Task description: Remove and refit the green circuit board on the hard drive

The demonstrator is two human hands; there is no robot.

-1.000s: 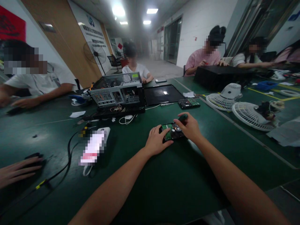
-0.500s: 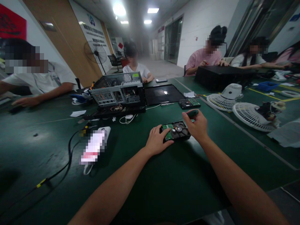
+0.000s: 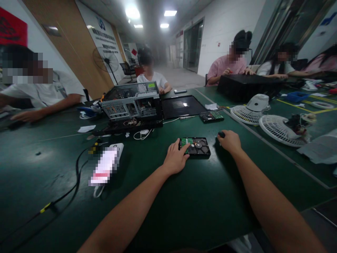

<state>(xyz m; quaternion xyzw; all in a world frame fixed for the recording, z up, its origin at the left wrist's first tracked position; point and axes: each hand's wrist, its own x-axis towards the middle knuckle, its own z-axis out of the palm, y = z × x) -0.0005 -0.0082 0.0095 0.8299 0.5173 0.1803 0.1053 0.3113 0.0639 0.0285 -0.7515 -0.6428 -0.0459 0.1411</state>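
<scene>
The hard drive (image 3: 199, 149) lies flat on the green table (image 3: 205, 200), between my two hands: I rest the left hand (image 3: 175, 159), fingers spread, over its left end, whether pinching or merely pressing I cannot tell, and close the right hand (image 3: 231, 142) around a dark-handled tool (image 3: 221, 134), apart from the opposite end. I judge that, with the right end unheld, off-centre force could swing the hard drive, and a slipping tool could score the exposed circuit board (image 3: 187, 141).

Ceiling lights (image 3: 132, 12) glare above a dim, edge-stretched view.
</scene>
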